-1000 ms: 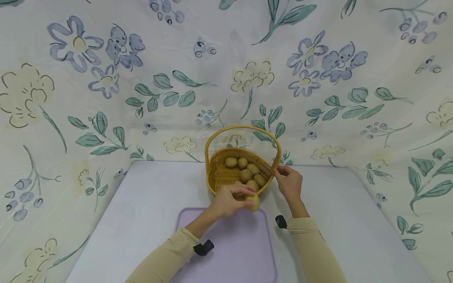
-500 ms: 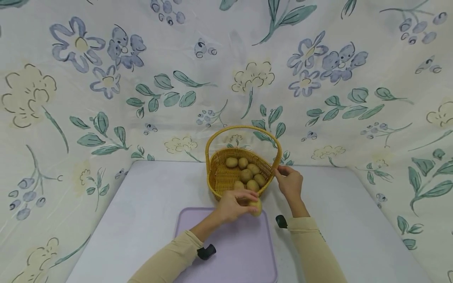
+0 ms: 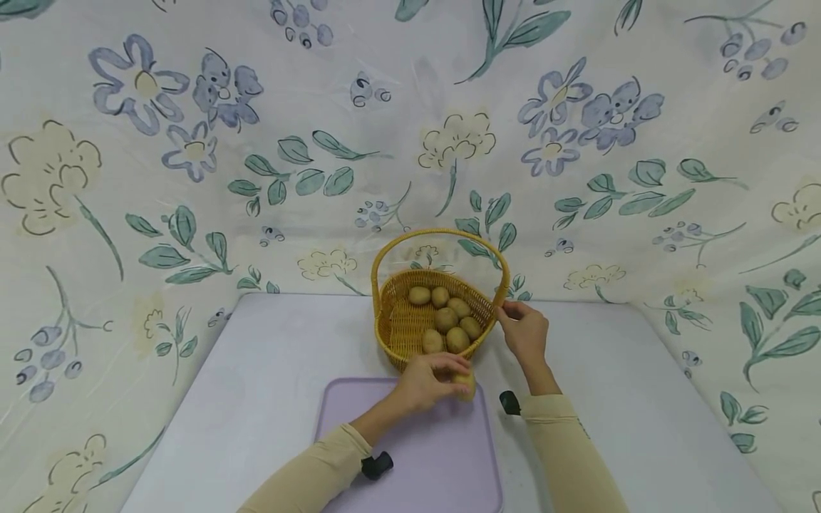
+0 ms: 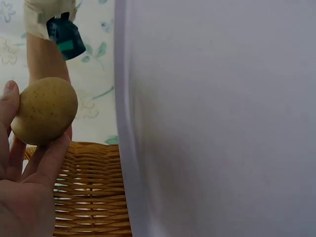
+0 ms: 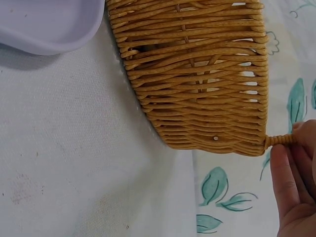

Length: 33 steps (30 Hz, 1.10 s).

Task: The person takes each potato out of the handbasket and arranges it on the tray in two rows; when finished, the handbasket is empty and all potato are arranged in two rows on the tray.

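Between the thumb and fingers of my left hand (image 3: 425, 382) is a yellowish-brown potato (image 4: 45, 110), held above the far right part of a lilac tray (image 3: 442, 463). Just beyond it stands a wicker basket (image 3: 393, 349) with a tall arched handle. Several potatoes (image 3: 446, 320) lie inside, mostly toward its right and front. With thumb and fingers, my right hand (image 3: 526, 333) pinches the base of the basket's handle (image 5: 279, 140) at the right side. Fingers partly cover the held potato in the head view.
The basket and tray are on a white table (image 3: 256, 385). A floral cloth (image 3: 333, 178) hangs behind the table's far edge. Each wrist carries a small black camera (image 3: 377, 465).
My left hand has drawn the potato back from the basket's front rim, slightly nearer and to the right, over the tray. The right hand stays on the handle.
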Each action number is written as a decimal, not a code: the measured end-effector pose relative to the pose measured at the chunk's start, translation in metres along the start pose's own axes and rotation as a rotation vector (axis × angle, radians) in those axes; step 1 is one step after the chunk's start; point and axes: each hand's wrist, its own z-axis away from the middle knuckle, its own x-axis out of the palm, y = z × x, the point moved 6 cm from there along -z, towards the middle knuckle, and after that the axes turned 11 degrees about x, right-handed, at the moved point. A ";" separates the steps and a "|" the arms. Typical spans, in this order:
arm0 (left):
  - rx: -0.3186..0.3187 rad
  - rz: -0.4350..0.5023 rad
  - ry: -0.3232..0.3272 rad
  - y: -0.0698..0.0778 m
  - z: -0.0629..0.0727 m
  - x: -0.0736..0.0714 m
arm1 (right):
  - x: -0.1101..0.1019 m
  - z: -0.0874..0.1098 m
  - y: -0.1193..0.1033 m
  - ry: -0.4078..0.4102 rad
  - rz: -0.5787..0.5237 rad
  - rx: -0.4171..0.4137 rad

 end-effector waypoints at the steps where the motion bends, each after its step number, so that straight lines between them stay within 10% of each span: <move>1: 0.002 -0.011 0.001 0.000 0.000 0.001 | 0.000 0.000 0.000 0.000 0.002 0.001; 33: 0.000 0.033 -0.020 -0.014 0.003 0.015 | 0.001 -0.001 0.001 -0.002 0.002 -0.016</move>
